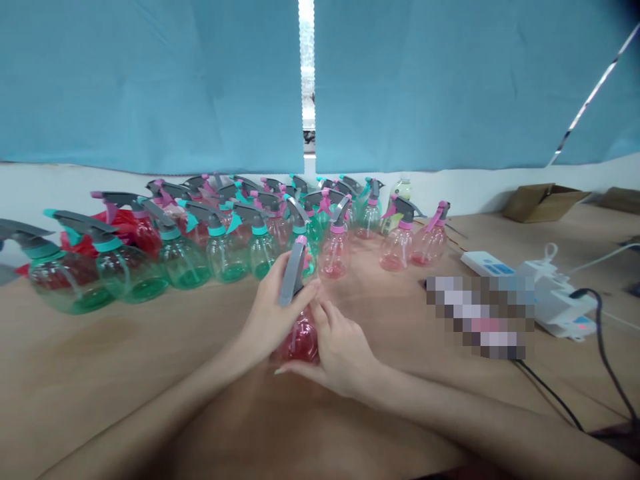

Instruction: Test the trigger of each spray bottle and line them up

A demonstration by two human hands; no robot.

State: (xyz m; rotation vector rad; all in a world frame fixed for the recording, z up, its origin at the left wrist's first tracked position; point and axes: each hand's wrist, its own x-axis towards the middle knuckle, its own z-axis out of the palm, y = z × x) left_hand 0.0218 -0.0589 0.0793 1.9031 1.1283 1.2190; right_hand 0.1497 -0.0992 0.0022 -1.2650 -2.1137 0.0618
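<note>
Head view: your left hand (273,300) has its fingers clasped around the pink spray bottle (303,339) near the neck. Your right hand (345,350) holds its body between fingers and thumb. The bottle is mid-desk (125,347), nearer you than the green spray bottles (185,265); base contact cannot be told

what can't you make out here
In the head view:
Held pink spray bottle: neck hidden by left hand and right hand.
Leftmost green spray bottle: sprayer tip cut off by left edge.
Rear spray bottles: bodies mostly hidden by nearer bottles.
Pixelated item: masked by mosaic.
</note>
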